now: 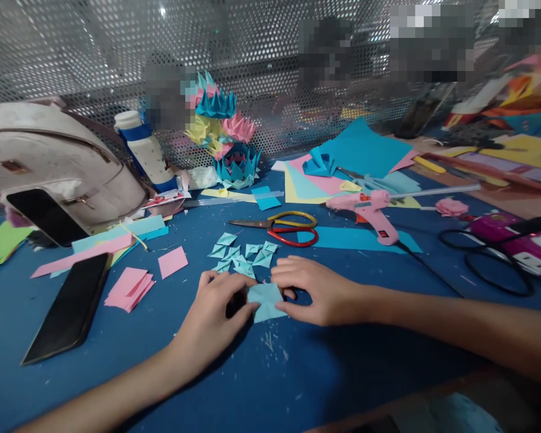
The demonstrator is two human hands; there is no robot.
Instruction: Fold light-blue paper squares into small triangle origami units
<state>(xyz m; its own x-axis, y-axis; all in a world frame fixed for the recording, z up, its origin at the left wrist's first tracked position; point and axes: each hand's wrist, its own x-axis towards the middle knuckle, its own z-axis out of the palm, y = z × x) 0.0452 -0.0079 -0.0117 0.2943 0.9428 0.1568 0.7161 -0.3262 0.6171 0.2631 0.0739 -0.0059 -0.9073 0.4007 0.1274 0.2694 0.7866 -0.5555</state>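
Both hands press on a small light-blue paper square (265, 300) lying on the blue table (297, 373). My left hand (216, 316) pinches its left edge with curled fingers. Curled over the right edge is my right hand (313, 288), which holds the paper down. Just behind the hands lies a cluster of several folded light-blue paper pieces (241, 252).
Yellow-and-red scissors (282, 228) and a pink glue gun (372, 210) lie behind the pieces. Pink paper squares (130, 287) and a black phone (70, 310) lie at left, near a white bag (49, 162). Paper lotus flowers (228, 135) stand at the back; black cables (491, 258) lie at right.
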